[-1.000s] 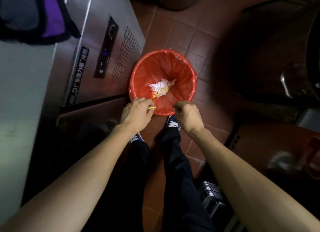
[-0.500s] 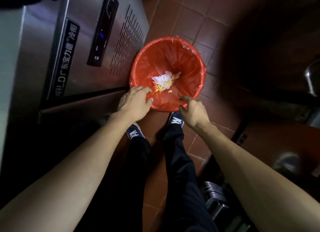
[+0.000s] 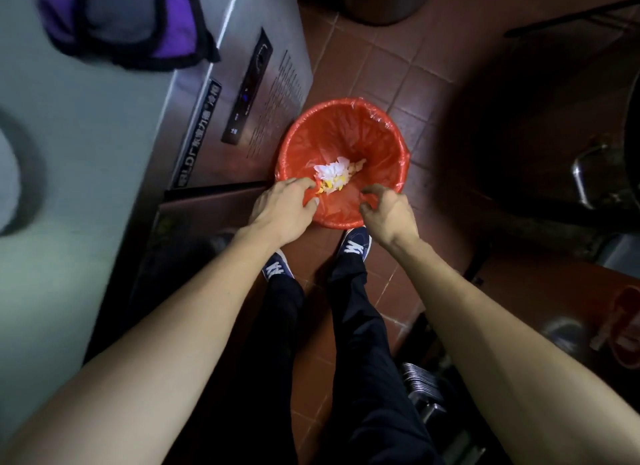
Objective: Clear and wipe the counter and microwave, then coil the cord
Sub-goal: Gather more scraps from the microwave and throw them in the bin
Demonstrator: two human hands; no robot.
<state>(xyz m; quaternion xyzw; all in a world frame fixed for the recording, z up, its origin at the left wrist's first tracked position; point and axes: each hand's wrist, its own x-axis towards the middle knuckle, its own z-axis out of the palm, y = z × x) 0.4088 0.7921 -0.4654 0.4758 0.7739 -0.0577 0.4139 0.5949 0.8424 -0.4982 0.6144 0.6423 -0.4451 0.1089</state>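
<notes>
Both my hands at the near rim of the red bin.

From the bottom corners my bare forearms run up and inward. My left hand point(image 3: 282, 210) at 9 o'clock pinches a fold of the red liner point(image 3: 346, 132); my right hand point(image 3: 388, 215) at 3 o'clock curls its fingers round another fold. Beyond them, white and yellow scraps point(image 3: 334, 177) lie in the bin's bottom; a steel counter point(image 3: 86, 152) stands at 10 o'clock.
</notes>
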